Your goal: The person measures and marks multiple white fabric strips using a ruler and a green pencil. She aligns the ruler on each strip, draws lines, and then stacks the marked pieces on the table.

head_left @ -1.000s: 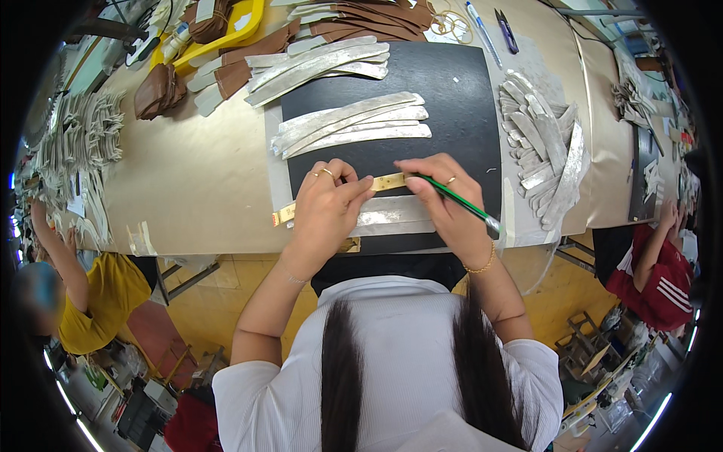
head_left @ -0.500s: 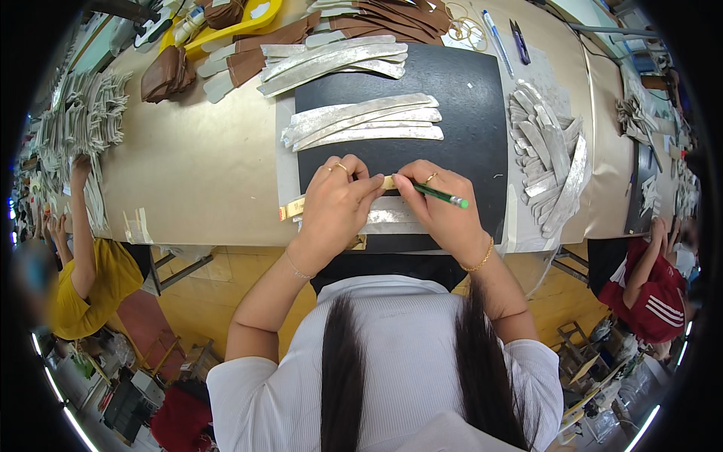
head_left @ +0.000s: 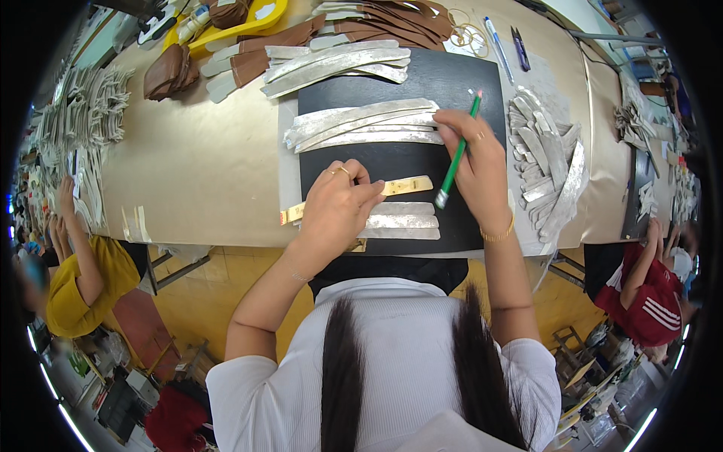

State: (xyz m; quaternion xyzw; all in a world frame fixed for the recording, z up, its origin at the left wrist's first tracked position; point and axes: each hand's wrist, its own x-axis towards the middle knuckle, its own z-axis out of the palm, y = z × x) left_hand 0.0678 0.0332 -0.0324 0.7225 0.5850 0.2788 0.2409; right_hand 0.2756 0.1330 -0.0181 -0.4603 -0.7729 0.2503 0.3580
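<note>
My left hand pinches a narrow yellowish template strip with printed marks, its fingers across the middle. The template lies over or beside pale grey strips at the near edge of the black mat; my hand hides part of them. My right hand holds a green pencil, tilted with its eraser end toward me. That hand's fingertips reach the right end of a fanned group of pale grey strips in the mat's middle. Whether they grip a strip, I cannot tell.
More grey strips lie at the mat's far edge, near brown pieces. A loose pile of strips is right of the mat. A pen and thread snips lie beyond. A yellow tray stands far left. People work at both sides.
My right hand has left the template and moved up and right to the middle strips, the pencil swinging more upright. More of the template shows. My left hand has stayed in place.
</note>
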